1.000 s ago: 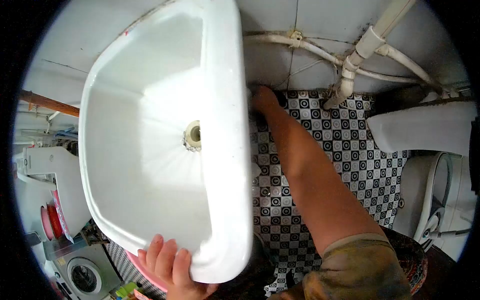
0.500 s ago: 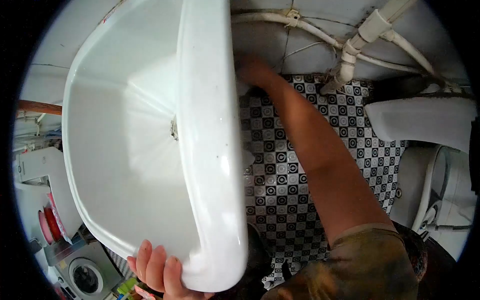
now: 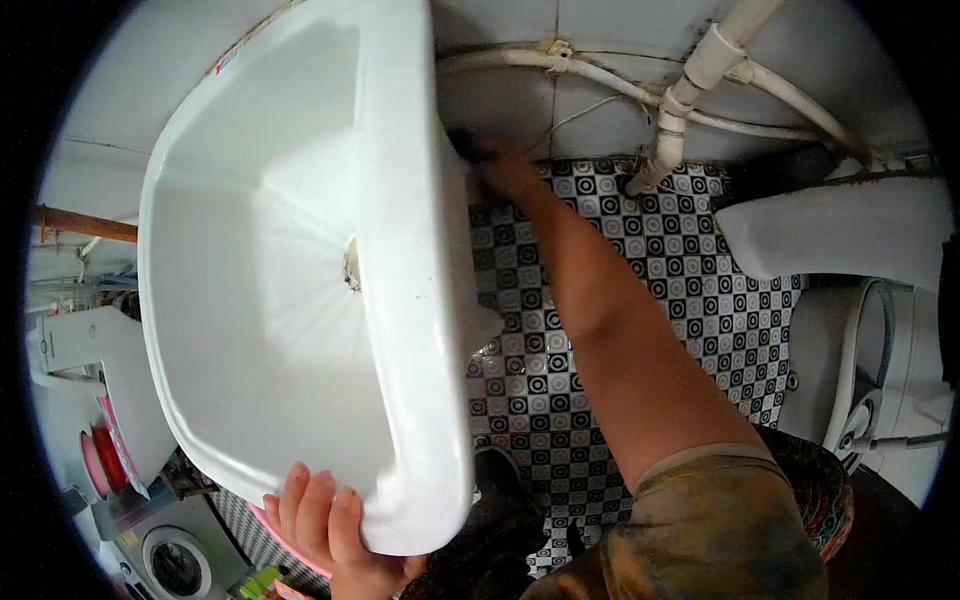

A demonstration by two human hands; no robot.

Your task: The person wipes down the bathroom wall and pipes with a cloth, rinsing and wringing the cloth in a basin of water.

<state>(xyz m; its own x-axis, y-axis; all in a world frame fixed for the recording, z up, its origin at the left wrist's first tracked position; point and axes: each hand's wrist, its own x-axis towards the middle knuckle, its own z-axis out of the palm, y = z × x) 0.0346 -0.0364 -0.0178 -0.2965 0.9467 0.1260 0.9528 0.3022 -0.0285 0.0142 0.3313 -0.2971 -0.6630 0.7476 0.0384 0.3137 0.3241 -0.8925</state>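
Note:
A white ceramic washbasin (image 3: 270, 300) fills the left half of the view, tipped on its side with its bowl facing left and an open drain hole (image 3: 351, 265) in it. My left hand (image 3: 335, 525) is closed around the basin's lower rim, fingers over the edge. My right arm stretches across to the basin's underside near the wall. There my right hand (image 3: 512, 172) is closed on a small dark thing (image 3: 466, 146), blurred and shaded, pressed at or close to the basin's back.
White pipes (image 3: 672, 125) run along the tiled wall. Black-and-white patterned tiles (image 3: 640, 260) cover the floor. A white toilet-like fixture (image 3: 840, 235) stands at right. A washing machine (image 3: 175, 560) and a red-and-pink round object (image 3: 100, 460) are at lower left.
The basin's right edge has shifted left in view and more of its underside shows. My right hand and the dark thing have come further into sight. My left hand keeps its hold.

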